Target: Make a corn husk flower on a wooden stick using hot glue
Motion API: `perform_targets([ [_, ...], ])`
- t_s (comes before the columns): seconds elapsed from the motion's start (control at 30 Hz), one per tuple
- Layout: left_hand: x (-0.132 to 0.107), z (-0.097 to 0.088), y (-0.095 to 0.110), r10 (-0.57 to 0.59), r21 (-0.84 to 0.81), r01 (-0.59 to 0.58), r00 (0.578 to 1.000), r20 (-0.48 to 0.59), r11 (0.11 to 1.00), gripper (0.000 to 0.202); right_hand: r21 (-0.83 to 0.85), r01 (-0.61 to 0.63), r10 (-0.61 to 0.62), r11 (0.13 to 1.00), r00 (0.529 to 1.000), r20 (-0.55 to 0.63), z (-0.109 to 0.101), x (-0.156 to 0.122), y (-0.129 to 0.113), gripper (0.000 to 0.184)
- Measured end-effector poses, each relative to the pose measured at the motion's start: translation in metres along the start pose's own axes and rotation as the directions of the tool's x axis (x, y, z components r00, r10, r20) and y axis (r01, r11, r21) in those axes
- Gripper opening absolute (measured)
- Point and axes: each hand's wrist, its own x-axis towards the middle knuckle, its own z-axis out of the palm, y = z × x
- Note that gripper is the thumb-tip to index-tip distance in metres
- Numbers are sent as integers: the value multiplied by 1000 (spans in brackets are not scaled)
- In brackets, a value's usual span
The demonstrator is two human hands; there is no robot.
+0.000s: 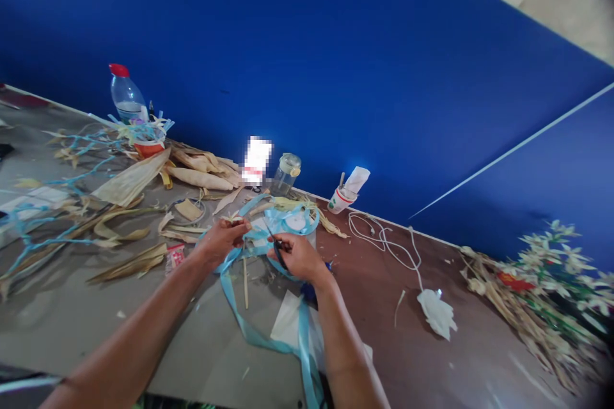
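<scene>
Head view showed the left hand (221, 241) pinching the blue ribbon (303, 339) taut above the bench (407, 332), seemingly so the right hand (301, 257), closed around scissors (277, 248), could reach it.

Over counter (71, 319), left hand (221, 239) pinches blue ribbon (261, 335); right hand (297, 255) holds dark scissors (277, 249) beside it. Ribbon trails toward near edge. Behind: husks (201, 169), bottle (125, 94), jar (286, 174), paper cup (340, 198), white cord (384, 239).
</scene>
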Motion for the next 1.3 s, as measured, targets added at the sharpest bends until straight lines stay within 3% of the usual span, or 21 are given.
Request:
perform_targets([
  [0.13, -4, 5, -1, 0, -50, 1, 1000, 13, 999, 21, 342, 67, 36, 937, 957, -287, 15, 9, 0, 41],
  [0.2, -5, 9, -4, -10, -58, 11, 1000, 8, 998, 24, 425, 138, 38, 895, 924, -381, 23, 11, -3, 48],
  [0.3, -7, 14, -10, -42, -35, 43, 999, 17, 998, 27, 444, 189, 26, 876, 900, -435, 33, 12, -7, 50],
  [0.5, -12, 22, -18, -55, 18, 54, 992, 113, 998, 26, 324, 187, 12, 927, 851, -525, 38, 10, -10, 41],
  [0.6, -14, 22, -17, -56, 40, 51, 989, 135, 998, 27, 294, 166, 18, 941, 845, -535, 34, 9, -11, 38],
  [0.9, -14, 17, -10, -75, 221, 29, 976, 203, 975, 32, 182, 139, -56, 973, 915, -400, 20, 7, -11, 37],
  [1.03, -15, 18, -10, -71, 282, 1, 969, 237, 959, 31, 163, 149, -73, 975, 913, -402, 18, 6, -8, 40],
  [1.17, -15, 21, -11, -20, 170, -3, 991, 132, 985, 30, 169, 144, -47, 975, 878, -476, 21, 6, -10, 41],
  [1.3, -15, 22, -8, -13, 8, 13, 1000, 14, 1000, 28, 204, 128, -27, 971, 900, -436, 34, 6, -5, 40],
])
